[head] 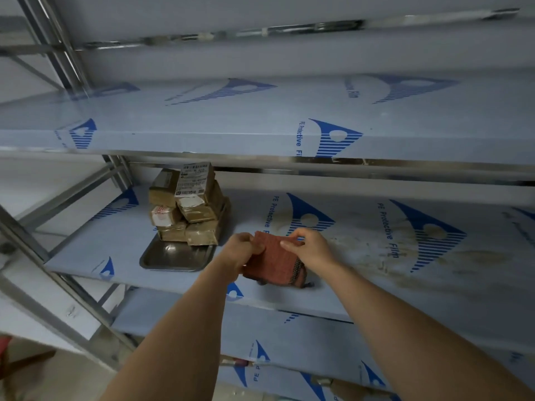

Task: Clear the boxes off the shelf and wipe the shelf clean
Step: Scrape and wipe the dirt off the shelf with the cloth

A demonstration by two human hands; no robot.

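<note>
we hold a folded red cloth [276,260] between both hands over the middle shelf [376,285]. our left hand [241,248] pinches its upper left corner, fingers curled over the edge, and our right hand [311,247] pinches the upper right corner, thumb and fingers closed on the fabric. the cloth hangs down from our grip, and its lower end touches or nearly touches the shelf surface — we cannot tell which. a darker layer shows at its right fold.

up and to the left of our left hand stands a stack of brown taped boxes [189,205], some with white labels, piled unevenly on a metal tray [173,257]. the tray sits on the same shelf, just left of our left wrist, its near half bare and shiny.

to the right of our right hand the shelf's blue-printed protective film carries brownish smears and stains [434,256] — spread wide across the surface. above our hands runs another film-covered shelf [260,123], and below our forearms a lower shelf [289,342] shows the same print. the metal frame posts [58,273] stand well to the left of our left arm.
</note>
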